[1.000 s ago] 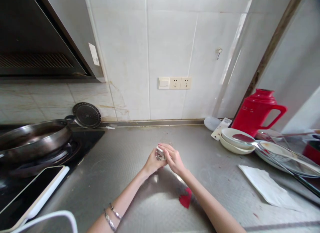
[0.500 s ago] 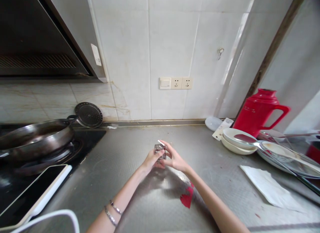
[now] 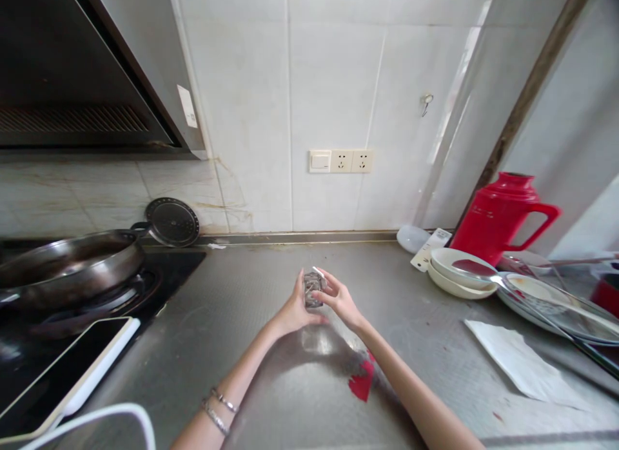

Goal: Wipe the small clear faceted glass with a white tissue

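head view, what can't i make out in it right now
- Shiny object: too small, partly behind the right hand's fingers; identity unclear.
- Pan: left side cut off by the picture's edge.
- Phone: lower left cut off.
- Hood label: print too small.
- Red flask: lettering too small, base hidden by bowls.

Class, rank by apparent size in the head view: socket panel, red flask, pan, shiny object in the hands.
1. Pan, partly out of frame
2. Red flask
3. Socket panel
4. Shiny object
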`<control>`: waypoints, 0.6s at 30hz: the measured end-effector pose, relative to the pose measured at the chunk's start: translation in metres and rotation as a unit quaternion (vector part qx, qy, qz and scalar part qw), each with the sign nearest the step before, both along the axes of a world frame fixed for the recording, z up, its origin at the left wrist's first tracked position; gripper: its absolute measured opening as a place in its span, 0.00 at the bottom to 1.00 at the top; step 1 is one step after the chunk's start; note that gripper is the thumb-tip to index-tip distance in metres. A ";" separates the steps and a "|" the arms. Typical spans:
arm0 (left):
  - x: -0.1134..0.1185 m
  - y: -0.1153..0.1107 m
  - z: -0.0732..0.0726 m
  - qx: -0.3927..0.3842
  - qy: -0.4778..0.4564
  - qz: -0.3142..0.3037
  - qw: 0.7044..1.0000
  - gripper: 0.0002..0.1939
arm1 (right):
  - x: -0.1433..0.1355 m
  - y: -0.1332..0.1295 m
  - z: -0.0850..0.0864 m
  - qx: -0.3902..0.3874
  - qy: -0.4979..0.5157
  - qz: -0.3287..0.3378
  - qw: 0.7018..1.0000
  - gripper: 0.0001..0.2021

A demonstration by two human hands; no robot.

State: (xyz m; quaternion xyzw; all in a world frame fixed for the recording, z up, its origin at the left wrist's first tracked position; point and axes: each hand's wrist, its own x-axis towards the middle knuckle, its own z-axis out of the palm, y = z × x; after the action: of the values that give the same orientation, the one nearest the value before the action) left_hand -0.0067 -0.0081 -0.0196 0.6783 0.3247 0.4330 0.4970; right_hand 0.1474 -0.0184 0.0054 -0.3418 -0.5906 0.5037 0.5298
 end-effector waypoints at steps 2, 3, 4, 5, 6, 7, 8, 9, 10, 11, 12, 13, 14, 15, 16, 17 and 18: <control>0.001 -0.001 -0.001 0.020 0.029 0.035 0.999 0.68 | -0.001 -0.001 0.000 0.000 -0.003 0.005 1.000 0.32; 0.001 -0.002 -0.002 0.028 0.033 0.049 0.998 0.65 | -0.001 -0.001 -0.001 0.002 -0.006 0.007 1.000 0.32; 0.001 -0.002 -0.001 0.035 0.033 0.063 0.997 0.61 | -0.002 -0.001 -0.002 0.005 -0.010 0.009 1.000 0.31; 0.000 -0.003 0.000 0.042 0.034 0.077 0.996 0.57 | -0.003 -0.001 -0.003 0.010 -0.014 0.010 1.000 0.31; 0.000 -0.003 0.001 0.048 0.037 0.092 0.994 0.54 | -0.004 -0.001 -0.005 0.016 -0.020 0.012 1.000 0.30; -0.001 -0.003 0.002 0.054 0.044 0.104 0.992 0.51 | -0.005 0.000 -0.007 0.023 -0.027 0.016 0.999 0.30; -0.001 -0.004 0.003 0.058 0.055 0.114 0.990 0.48 | -0.005 0.000 -0.009 0.031 -0.036 0.019 0.999 0.29; -0.001 -0.004 0.005 0.061 0.068 0.120 0.989 0.46 | -0.005 0.001 -0.010 0.042 -0.048 0.020 0.998 0.29; -0.002 -0.005 0.006 0.063 0.079 0.125 0.987 0.45 | -0.005 0.002 -0.012 0.055 -0.066 0.016 0.996 0.28; -0.002 -0.005 0.006 0.062 0.088 0.128 0.986 0.44 | -0.005 0.002 -0.013 0.069 -0.088 0.004 0.994 0.27; -0.002 -0.005 0.006 0.060 0.093 0.129 0.985 0.43 | -0.004 0.003 -0.014 0.081 -0.113 -0.013 0.990 0.26; -0.003 -0.005 0.006 0.056 0.097 0.130 0.985 0.43 | -0.002 0.004 -0.014 0.090 -0.138 -0.030 0.986 0.24; -0.003 -0.004 0.006 0.052 0.097 0.132 0.985 0.43 | -0.001 0.004 -0.013 0.095 -0.160 -0.044 0.982 0.22; -0.003 -0.004 0.005 0.049 0.095 0.136 0.985 0.43 | 0.001 0.004 -0.012 0.099 -0.179 -0.054 0.977 0.20; -0.003 -0.003 0.004 0.047 0.093 0.141 0.985 0.43 | 0.002 0.004 -0.011 0.106 -0.195 -0.060 0.973 0.19; -0.003 -0.002 0.003 0.046 0.091 0.145 0.984 0.43 | 0.004 0.003 -0.010 0.120 -0.210 -0.065 0.968 0.19; -0.003 -0.001 0.002 0.044 0.091 0.150 0.983 0.43 | 0.005 0.002 -0.008 0.145 -0.226 -0.071 0.961 0.19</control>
State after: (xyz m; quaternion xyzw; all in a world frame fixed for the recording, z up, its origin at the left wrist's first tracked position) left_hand -0.0099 -0.0095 -0.0173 0.6797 0.4473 0.4533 0.3640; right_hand 0.1521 -0.0168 -0.0029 -0.4073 -0.7362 0.2832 0.4603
